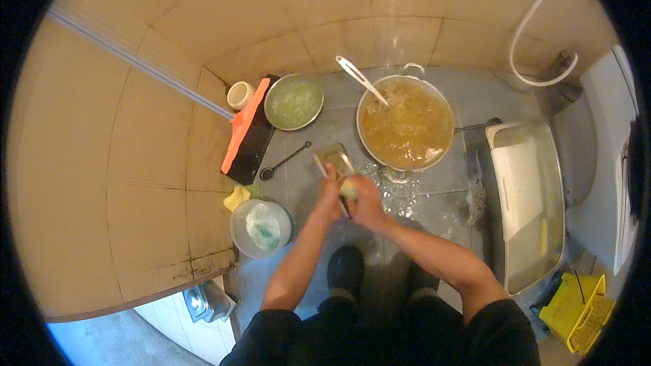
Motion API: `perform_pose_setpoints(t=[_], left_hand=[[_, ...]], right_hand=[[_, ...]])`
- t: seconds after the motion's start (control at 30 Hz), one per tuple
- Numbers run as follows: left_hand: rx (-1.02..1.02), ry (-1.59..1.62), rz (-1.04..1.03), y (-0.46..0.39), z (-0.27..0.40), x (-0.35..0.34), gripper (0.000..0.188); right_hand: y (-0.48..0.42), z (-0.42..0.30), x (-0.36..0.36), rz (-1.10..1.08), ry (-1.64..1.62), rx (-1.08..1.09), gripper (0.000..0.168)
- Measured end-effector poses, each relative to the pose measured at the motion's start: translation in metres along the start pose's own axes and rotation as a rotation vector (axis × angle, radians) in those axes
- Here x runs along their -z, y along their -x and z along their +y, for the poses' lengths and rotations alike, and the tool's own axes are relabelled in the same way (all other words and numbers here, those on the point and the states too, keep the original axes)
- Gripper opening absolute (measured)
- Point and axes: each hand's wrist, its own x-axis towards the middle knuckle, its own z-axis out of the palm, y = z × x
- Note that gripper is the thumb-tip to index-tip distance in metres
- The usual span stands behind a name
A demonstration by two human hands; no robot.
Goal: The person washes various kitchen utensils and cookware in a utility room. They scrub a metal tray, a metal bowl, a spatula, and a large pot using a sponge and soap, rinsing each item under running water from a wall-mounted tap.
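Observation:
A small rectangular metal pan (335, 156) is in the grip of my left hand (329, 197), tilted above the wet tiled floor. My right hand (368, 204) presses a light green sponge (349, 189) against the pan's near part, and its fingers partly hide the sponge. Beyond my hands stands a large metal pot (395, 168) full of brownish water, with a white-handled utensil (360, 79) leaning in it. To the left, a dark long-handled spoon (285, 161) lies on the floor. A clear plastic bucket (239, 236) of suds stands beside my left forearm.
A round pan (294, 101) of greenish liquid sits beside an orange floor squeegee (246, 124) and a pale cup (240, 95). Yellow cloth (236, 197) lies by the bucket. Right are a large tub (562, 203) with a white board (519, 183), a yellow mop bucket (572, 305) and a hose (519, 40).

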Motion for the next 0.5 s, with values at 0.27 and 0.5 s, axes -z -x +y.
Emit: perform_pose_setpoints(t=[0.27,0.5], left_hand=[[0.001,0.080,-0.158,0.041,0.015,-0.033,0.054],[-0.127,0.080,-0.096,0.042,0.053,-0.049,0.053]], right_hand=[[-0.045,-0.002,0.016,0.139,-0.077,0.015,0.037],[-0.066,0.002,0.032,0.012,-0.093,0.171,0.033]])
